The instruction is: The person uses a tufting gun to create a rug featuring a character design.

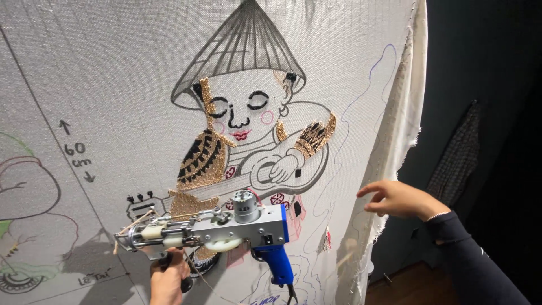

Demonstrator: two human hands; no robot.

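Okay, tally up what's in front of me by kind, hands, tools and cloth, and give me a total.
Hands: 2, the left hand gripping the tool from below and the right hand at the cloth's frayed edge
Tufting guns: 1, the tufting gun, silver with a blue handle
Stretched cloths: 1, the backing cloth with a drawn figure
Total: 4

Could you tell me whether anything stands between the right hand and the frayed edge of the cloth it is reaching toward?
Nothing visible does. The right hand hovers open just right of the cloth's frayed edge, with only dark background between them. The tufting gun, held from below by the left hand, sits well to the left against the cloth's drawn face.
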